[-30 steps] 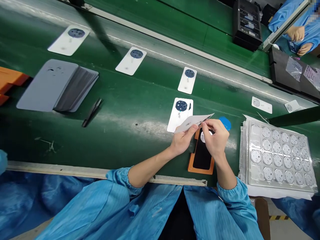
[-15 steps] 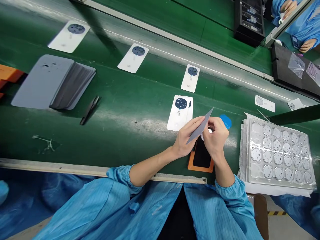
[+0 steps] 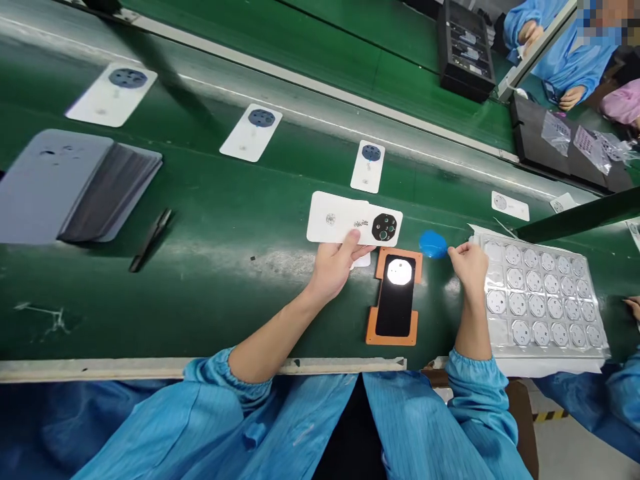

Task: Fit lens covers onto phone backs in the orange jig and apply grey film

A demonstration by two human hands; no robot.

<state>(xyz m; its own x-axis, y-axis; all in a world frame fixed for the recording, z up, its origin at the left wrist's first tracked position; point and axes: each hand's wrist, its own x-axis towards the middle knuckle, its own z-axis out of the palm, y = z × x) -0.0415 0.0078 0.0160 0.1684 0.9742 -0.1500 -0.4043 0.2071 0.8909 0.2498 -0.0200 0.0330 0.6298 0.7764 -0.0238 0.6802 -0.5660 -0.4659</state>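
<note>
My left hand (image 3: 333, 270) holds a white phone back cover (image 3: 344, 230), its thumb on the printed face and its fingers underneath. The cover has a black camera circle at its right end. Beneath it, part of another white cover (image 3: 362, 261) shows. My right hand (image 3: 470, 267) has its fingertips pinched at the right edge of a blue round film (image 3: 433, 245) on the bench. Between the hands, a black phone-shaped plate (image 3: 395, 308) with a bright white disc (image 3: 399, 271) at its top sits in an orange fixture (image 3: 373, 327).
At right stands a clear tray (image 3: 493, 340) of round white parts. Tweezers (image 3: 150, 241) and a stack of grey sheets (image 3: 55, 183) lie left. More white covers (image 3: 367, 177) line the back. A co-worker's hand (image 3: 573, 98) shows top right, another person's hand (image 3: 634, 307) at the right edge.
My hands have moved apart. The cover, seen edge-on before, now lies flat with its printed face up in my left hand. My right hand has gone right to the blue film, uncovering the fixture.
</note>
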